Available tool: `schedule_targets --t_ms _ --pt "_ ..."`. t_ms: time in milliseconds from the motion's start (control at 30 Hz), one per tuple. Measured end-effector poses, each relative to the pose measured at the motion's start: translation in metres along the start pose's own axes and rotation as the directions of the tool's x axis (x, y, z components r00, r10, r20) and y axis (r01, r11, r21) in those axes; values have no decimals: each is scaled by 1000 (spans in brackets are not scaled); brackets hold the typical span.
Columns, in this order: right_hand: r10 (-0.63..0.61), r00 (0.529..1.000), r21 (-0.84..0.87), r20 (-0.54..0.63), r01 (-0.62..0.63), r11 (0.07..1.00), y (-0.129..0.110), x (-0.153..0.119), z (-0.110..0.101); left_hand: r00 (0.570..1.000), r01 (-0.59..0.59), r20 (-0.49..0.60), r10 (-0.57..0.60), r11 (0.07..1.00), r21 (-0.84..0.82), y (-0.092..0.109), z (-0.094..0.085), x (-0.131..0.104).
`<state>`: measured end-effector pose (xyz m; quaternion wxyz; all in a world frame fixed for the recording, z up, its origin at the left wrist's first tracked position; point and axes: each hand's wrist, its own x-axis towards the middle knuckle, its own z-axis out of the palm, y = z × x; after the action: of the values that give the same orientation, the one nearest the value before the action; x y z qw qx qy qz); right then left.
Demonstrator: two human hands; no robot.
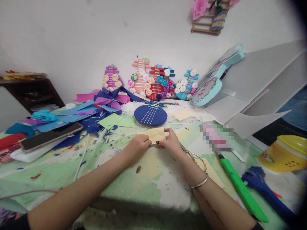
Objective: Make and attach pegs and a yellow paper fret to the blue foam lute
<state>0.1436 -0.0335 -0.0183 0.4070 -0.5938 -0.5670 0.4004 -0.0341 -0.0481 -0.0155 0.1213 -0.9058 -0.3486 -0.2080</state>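
Note:
Between my two hands is a strip of pale yellow paper (pixel 157 133), held a little above the table cover. My left hand (pixel 139 145) is closed on its left and lower edge. The thumb and fingers of my right hand (pixel 169 142) pinch its right end. Just beyond the paper lies a blue craft lute (pixel 150 115) with white strings. Gold-handled scissors (pixel 198 159) rest beside my right wrist, partly hidden by it. Under that forearm lies another pale yellow sheet (pixel 213 172). Green paper (pixel 117 120) lies beyond my left hand.
Several decorated lutes (pixel 157 83) lean against the wall. At left are a phone (pixel 52 135) and coloured paper scraps (pixel 72 119). To the right lie a green-handled tool (pixel 242 188), a blue tape dispenser (pixel 266 188) and a yellow container (pixel 285 155). Grey boards (pixel 259 83) stand behind them.

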Motion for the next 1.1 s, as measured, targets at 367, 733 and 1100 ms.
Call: schedule_targets --t_ms 367,733,1100 --pt "-568 795 -483 213 592 646 4 -3 10 977 211 86 -194 932 -295 -4 2 6" --pt "-486 844 -496 226 529 688 2 -1 14 972 231 79 -220 954 -191 1 2 -6" --pt "-454 850 -655 267 506 562 0 -1 23 959 271 104 -263 959 -77 7 7 -3"
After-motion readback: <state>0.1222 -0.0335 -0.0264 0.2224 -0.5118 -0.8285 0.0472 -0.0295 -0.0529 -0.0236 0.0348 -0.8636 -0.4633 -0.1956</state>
